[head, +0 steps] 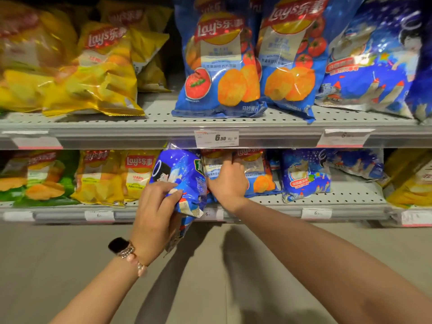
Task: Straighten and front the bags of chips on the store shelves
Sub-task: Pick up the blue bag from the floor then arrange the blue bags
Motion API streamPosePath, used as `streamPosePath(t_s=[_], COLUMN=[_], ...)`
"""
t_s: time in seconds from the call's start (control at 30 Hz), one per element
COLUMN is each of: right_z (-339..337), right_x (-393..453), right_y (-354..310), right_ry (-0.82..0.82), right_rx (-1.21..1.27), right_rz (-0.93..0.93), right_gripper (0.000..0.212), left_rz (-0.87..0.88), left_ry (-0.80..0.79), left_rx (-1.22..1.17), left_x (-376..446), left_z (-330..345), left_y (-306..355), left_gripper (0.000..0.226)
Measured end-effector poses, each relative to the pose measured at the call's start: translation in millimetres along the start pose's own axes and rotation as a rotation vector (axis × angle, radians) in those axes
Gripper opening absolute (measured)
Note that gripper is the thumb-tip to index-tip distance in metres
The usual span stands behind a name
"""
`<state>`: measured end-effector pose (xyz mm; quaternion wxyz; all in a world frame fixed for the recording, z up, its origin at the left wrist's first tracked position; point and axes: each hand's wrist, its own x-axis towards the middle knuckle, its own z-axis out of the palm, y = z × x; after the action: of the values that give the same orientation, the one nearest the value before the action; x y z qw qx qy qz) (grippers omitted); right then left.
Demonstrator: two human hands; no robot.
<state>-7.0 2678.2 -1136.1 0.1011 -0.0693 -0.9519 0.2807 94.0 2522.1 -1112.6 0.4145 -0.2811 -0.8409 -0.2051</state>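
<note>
My left hand [155,211] grips a dark blue chip bag with a cartoon figure [184,176], held tilted in front of the lower shelf [327,201] edge. My right hand [228,181] reaches onto the lower shelf, fingers curled on the top of a blue tomato-flavour chip bag [259,174] standing there. Another starry blue bag [304,175] stands to the right of it. On the upper shelf [163,118], two blue tomato bags [222,64] stand upright at centre.
Yellow bags [102,69] lean untidily on the upper left; yellow [105,176] and green bags [37,178] fill the lower left. More starry blue bags [374,57] stand upper right. A 6.50 price tag [217,138] hangs on the shelf rail. Grey floor lies below.
</note>
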Motion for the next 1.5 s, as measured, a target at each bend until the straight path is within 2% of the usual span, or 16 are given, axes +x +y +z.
streamPosePath(t_s=[0.1, 0.17, 0.3, 0.43, 0.53, 0.6, 0.67, 0.77, 0.87, 0.97, 1.1, 1.2, 1.27, 1.33, 1.43, 1.5], right_z=[12.0, 15.7, 8.3, -27.1, -65.0, -83.0, -92.0, -98.8, -106.7, -122.4, -143.9, -154.8, -160.7, -166.3, -175.2, -182.0], right_x=[12.2, 20.9, 28.1, 24.6, 2.3, -13.0, -20.7, -23.5, -24.3, -25.8, -27.8, -33.5, -37.2, -40.5, -42.3, -42.3], right_y=[-9.9, -11.9, -0.4, 12.9, 19.6, 23.7, 28.7, 38.3, 59.0, 83.7, 121.6, 150.2, 169.7, 190.6, 217.2, 230.9], right_ry=[-0.049, -0.107, -0.348, -0.352, -0.585, -0.771, -0.801, -0.680, -0.558, -0.534, -0.634, -0.696, -0.706, -0.702, -0.571, -0.354], right_rx=[-0.138, -0.108, 0.096, 0.587, 0.778, 0.721, 0.753, 0.959, 1.015, 1.022, 1.059, 1.138, 1.184, 1.224, 1.046, 0.804], right_rz=[0.032, 0.067, 0.151, 0.229, 0.312, 0.319, 0.311, 0.327, 0.301, 0.346, 0.433, 0.445, 0.414, 0.388, 0.283, 0.252], right_gripper=[0.029, 0.039, 0.040, 0.036, 0.063, 0.077, 0.055, 0.017, 0.012, 0.026, 0.029, 0.056, 0.065, 0.057, 0.041, 0.059], left_rz=[0.026, 0.043, 0.049, 0.112, 0.205, 0.075, -0.062, 0.277, 0.366, 0.084, -0.715, -1.299, -1.394, -1.374, -1.331, -1.305], left_ry=[0.003, -0.001, -0.021, -0.037, -0.073, -0.096, -0.114, -0.108, -0.204, -0.286, -0.185, -0.406, -0.629, -0.711, -0.642, -0.552], left_rx=[0.006, 0.015, 0.018, 0.038, 0.050, -0.005, -0.096, 0.005, 0.031, -0.100, -0.488, -1.093, -1.305, -1.330, -1.271, -1.262], left_x=[1.6, 4.1, 5.0, 4.1, 4.9, 7.5, 11.3, 16.8, 27.3, 27.2, 43.4, 64.1, 70.8, 75.7, 81.3, 86.1], left_z=[5.4, 8.7, 14.9, 27.7, 40.9, 51.0, 57.5, 64.8, 63.8, 60.3, 66.7, 80.7, 87.6, 98.0, 120.1, 136.5], left_y=[-1.4, -2.0, 5.5, 11.8, 23.5, 41.1, 59.9, 70.9, 78.6, 92.4, 110.6, 122.8, 130.9, 140.6, 162.5, 177.8], left_gripper=[0.027, 0.028, 0.028, 0.016, 0.017, 0.013, 0.012, 0.010, 0.042, 0.068, 0.083, 0.073, 0.067, 0.058, 0.043, 0.042])
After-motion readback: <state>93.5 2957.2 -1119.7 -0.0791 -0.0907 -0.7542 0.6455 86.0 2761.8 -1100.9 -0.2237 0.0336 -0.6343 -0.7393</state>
